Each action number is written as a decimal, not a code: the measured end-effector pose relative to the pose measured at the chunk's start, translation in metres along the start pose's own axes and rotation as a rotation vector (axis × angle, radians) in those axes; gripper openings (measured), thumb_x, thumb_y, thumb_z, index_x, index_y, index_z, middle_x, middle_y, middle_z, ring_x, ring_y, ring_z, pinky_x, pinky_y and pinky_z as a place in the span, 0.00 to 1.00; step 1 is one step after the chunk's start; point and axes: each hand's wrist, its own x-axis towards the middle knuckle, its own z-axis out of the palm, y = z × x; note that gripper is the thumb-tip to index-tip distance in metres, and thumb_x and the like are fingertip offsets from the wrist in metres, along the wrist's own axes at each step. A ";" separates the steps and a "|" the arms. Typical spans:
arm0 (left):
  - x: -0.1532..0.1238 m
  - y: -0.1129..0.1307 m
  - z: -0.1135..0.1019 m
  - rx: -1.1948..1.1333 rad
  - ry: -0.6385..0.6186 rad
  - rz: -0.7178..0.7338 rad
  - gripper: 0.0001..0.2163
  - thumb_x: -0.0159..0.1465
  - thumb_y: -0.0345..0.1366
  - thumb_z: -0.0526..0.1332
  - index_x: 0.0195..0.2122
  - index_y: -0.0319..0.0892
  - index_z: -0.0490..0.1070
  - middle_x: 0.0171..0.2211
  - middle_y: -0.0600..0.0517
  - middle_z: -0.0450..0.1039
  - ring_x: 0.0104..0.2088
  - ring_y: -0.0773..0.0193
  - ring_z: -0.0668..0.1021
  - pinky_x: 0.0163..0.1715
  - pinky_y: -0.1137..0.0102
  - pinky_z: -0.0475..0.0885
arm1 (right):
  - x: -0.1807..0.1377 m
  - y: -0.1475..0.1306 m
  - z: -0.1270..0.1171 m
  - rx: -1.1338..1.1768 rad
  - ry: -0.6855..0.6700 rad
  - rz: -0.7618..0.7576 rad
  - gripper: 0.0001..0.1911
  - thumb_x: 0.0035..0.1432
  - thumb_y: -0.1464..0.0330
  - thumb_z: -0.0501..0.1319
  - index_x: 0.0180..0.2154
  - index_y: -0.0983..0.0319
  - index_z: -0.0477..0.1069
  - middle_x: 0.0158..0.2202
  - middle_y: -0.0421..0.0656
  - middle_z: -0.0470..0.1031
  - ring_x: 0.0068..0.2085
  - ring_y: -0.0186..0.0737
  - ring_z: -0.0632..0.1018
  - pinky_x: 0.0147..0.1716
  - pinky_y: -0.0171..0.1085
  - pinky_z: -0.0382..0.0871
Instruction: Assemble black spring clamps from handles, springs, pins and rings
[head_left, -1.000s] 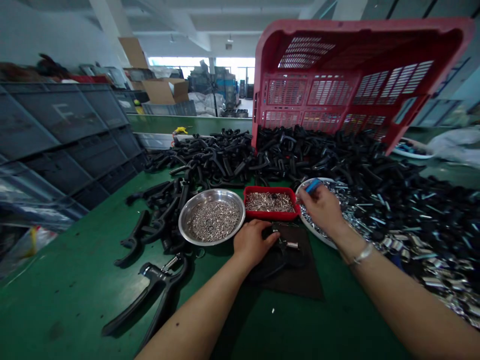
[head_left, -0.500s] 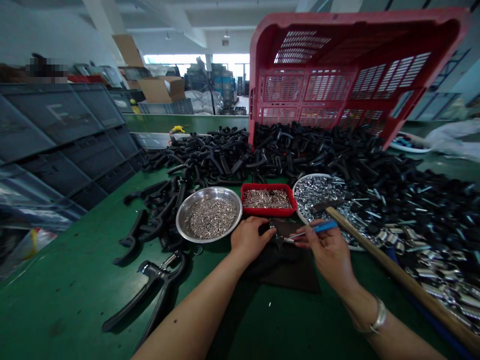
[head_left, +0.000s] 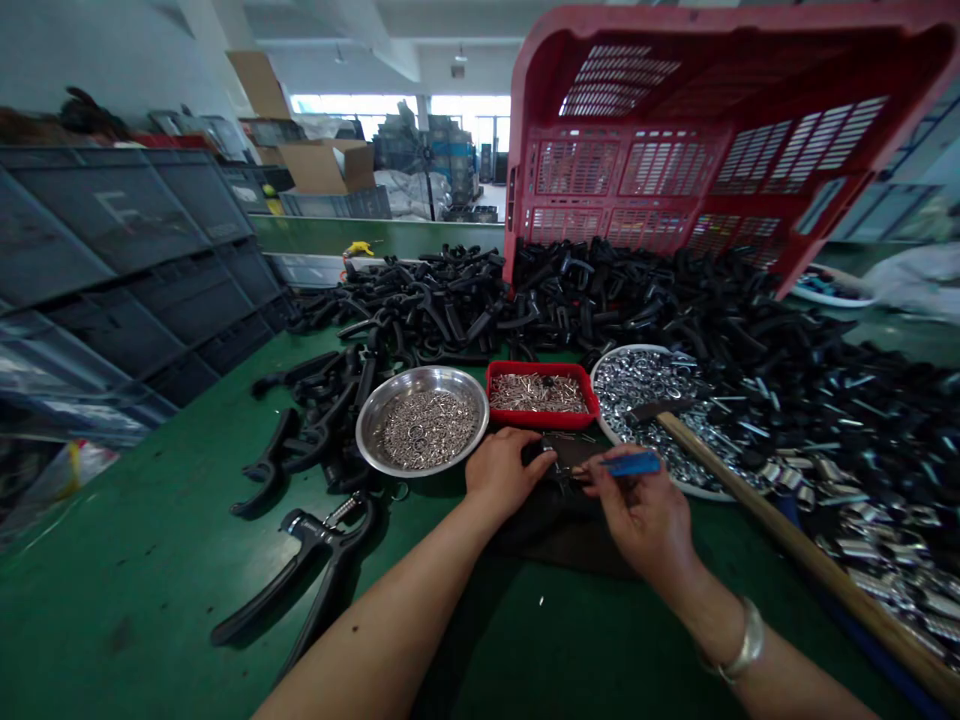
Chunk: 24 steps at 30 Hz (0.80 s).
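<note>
My right hand [head_left: 649,515] is closed around a screwdriver with a blue handle [head_left: 632,464], its tip end pointing left at a small metal piece. My left hand [head_left: 506,472] pinches a dark hand-grip part, which is mostly hidden by the fingers and blends into the dark mat [head_left: 559,540] below. Both hands work close together, just in front of a red tray [head_left: 592,400] of small metal pins. On the left lies an assembled black hand gripper [head_left: 315,545] with a metal spring.
A metal bowl [head_left: 364,440] holds small parts; a white-rimmed plate [head_left: 609,425] holds shiny metal pieces. A hammer with a wooden handle [head_left: 780,525] lies at the right. Piled black handles [head_left: 450,310] spread behind, under a tipped red crate [head_left: 517,150]. Grey bins [head_left: 142,230] stand left.
My right hand and the screwdriver have shifted slightly left, closer to my left hand. The left hand keeps its pinch. The camera view has moved a little.
</note>
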 end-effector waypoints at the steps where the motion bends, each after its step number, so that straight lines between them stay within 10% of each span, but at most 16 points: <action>1: 0.000 0.000 0.000 -0.003 0.006 0.001 0.18 0.59 0.49 0.53 0.45 0.48 0.69 0.44 0.53 0.70 0.43 0.61 0.71 0.43 0.70 0.65 | 0.000 0.000 0.001 0.040 0.010 0.037 0.14 0.51 0.59 0.60 0.36 0.58 0.61 0.33 0.44 0.71 0.32 0.41 0.77 0.29 0.42 0.76; 6: 0.002 -0.004 0.000 -0.017 -0.007 0.021 0.17 0.58 0.49 0.54 0.45 0.49 0.70 0.43 0.54 0.71 0.42 0.62 0.72 0.42 0.71 0.66 | 0.004 0.006 -0.003 0.409 -0.033 0.407 0.19 0.49 0.55 0.60 0.35 0.60 0.58 0.28 0.39 0.73 0.26 0.37 0.77 0.21 0.36 0.74; 11: 0.000 0.000 0.002 0.004 0.015 0.035 0.17 0.59 0.49 0.53 0.44 0.48 0.70 0.43 0.52 0.70 0.42 0.62 0.71 0.42 0.70 0.66 | 0.015 0.003 -0.014 0.300 -0.090 0.299 0.18 0.48 0.56 0.61 0.35 0.61 0.60 0.27 0.40 0.73 0.26 0.37 0.77 0.23 0.37 0.73; 18: -0.001 -0.002 -0.045 0.253 0.147 -0.012 0.15 0.64 0.44 0.47 0.43 0.50 0.69 0.45 0.50 0.69 0.44 0.59 0.70 0.42 0.67 0.65 | 0.093 -0.007 -0.002 -0.477 0.106 -0.194 0.16 0.56 0.56 0.52 0.39 0.62 0.63 0.35 0.47 0.73 0.36 0.41 0.75 0.36 0.40 0.70; 24: 0.008 -0.053 -0.078 0.452 -0.145 -0.312 0.11 0.53 0.44 0.58 0.35 0.49 0.74 0.39 0.47 0.74 0.40 0.49 0.74 0.35 0.59 0.68 | 0.145 -0.009 0.014 -1.066 -0.181 -0.025 0.22 0.53 0.55 0.52 0.32 0.68 0.71 0.32 0.57 0.74 0.36 0.54 0.75 0.31 0.46 0.67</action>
